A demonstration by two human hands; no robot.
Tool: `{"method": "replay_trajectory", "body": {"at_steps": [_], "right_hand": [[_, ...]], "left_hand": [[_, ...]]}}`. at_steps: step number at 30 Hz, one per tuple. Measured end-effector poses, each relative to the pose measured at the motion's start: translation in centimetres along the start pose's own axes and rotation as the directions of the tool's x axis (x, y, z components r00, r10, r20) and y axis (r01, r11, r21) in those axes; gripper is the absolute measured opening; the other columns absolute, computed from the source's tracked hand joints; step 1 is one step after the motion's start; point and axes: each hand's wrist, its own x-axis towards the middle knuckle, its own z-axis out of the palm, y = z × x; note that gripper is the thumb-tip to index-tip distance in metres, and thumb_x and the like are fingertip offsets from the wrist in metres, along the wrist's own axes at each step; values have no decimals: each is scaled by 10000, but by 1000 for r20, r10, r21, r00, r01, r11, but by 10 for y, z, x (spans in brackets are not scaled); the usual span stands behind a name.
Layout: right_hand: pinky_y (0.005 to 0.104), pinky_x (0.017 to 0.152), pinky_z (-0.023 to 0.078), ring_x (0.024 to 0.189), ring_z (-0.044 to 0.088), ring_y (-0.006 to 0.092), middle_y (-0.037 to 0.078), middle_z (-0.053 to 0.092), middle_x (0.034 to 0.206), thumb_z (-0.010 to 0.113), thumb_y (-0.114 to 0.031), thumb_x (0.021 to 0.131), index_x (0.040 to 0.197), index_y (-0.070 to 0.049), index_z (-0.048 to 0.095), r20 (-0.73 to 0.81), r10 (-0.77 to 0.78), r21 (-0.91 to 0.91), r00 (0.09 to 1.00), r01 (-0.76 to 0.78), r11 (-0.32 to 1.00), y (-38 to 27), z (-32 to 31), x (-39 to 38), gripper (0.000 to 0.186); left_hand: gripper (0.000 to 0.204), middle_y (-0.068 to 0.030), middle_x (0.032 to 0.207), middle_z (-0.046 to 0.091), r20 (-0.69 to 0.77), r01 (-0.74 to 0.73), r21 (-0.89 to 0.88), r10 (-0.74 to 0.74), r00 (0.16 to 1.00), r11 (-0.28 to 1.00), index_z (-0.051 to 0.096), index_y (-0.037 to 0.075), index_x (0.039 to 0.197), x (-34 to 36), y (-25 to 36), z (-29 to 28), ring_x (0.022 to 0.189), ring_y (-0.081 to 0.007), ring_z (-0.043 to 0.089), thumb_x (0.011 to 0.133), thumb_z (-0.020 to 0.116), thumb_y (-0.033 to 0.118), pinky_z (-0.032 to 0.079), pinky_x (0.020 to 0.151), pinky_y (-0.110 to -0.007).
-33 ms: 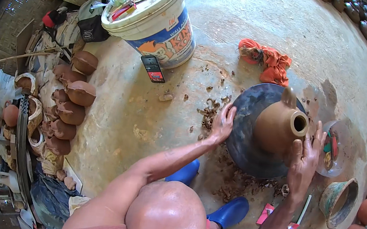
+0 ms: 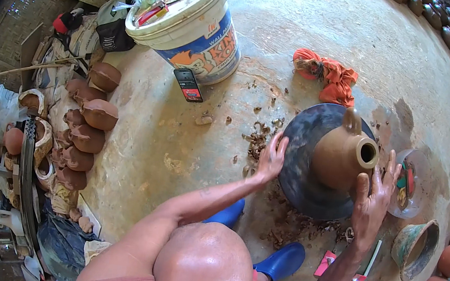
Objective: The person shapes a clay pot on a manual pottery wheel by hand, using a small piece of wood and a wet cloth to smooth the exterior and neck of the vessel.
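A brown clay jug (image 2: pixel 334 160) with a round mouth and one handle (image 2: pixel 352 121) stands on a dark round turntable (image 2: pixel 302 176). At the turntable's left rim is my left hand (image 2: pixel 272 157), its fingers stretched along the edge and holding nothing. On the jug's right side my right hand (image 2: pixel 374 200) is open, with fingers extended beside the neck and the thumb by the body. Whether its palm touches the clay is hidden. A clear plastic bowl (image 2: pixel 414 202) with small coloured tools sits just right of that hand.
Clay shavings (image 2: pixel 287 228) lie round the turntable. Orange cloth (image 2: pixel 335 78) lies beyond it. A large white bucket (image 2: pixel 224 38) with a phone (image 2: pixel 188 84) leaning on it stands farther left. A greenish pot (image 2: pixel 414 250) is at right; several clay pots (image 2: pixel 99 114) line the left. Another person sits far left.
The jug's handle has shifted very slightly to the left. My left fingers lie a touch lower along the turntable's rim. My right hand stays in nearly the same place.
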Motion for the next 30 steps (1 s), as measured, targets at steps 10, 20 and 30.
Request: {"method": "replay_trajectory", "body": {"at_steps": [10, 20, 30], "right_hand": [[580, 1339, 113, 1665, 104, 438, 160, 238, 1795, 443, -858, 978, 1587, -38, 543, -71, -49, 2, 996, 49, 999, -5, 12, -9, 1025], [642, 1303, 150, 1643, 137, 498, 186, 252, 1785, 420, -964, 889, 1461, 80, 626, -35, -17, 287, 999, 26, 958, -13, -3, 5, 1208], [774, 1236, 171, 1631, 104, 544, 273, 259, 1746, 621, -895, 834, 1390, 181, 626, -100, -39, 7, 994, 40, 999, -24, 6, -14, 1211]], "left_hand": [[893, -165, 1429, 654, 512, 589, -166, -441, 737, 791, 367, 48, 1632, -80, 17, -35, 1150, -278, 704, 1012, 696, 599, 613, 874, -418], [836, -164, 1631, 510, 272, 461, -284, -390, 880, 841, 346, 69, 1685, 6, 14, -25, 1446, -276, 506, 1066, 619, 561, 437, 1124, -407], [752, -40, 1740, 364, 336, 423, -263, -329, 883, 867, 301, 172, 1712, 18, -25, -23, 1572, -284, 373, 1104, 560, 532, 335, 1186, -647]]}}
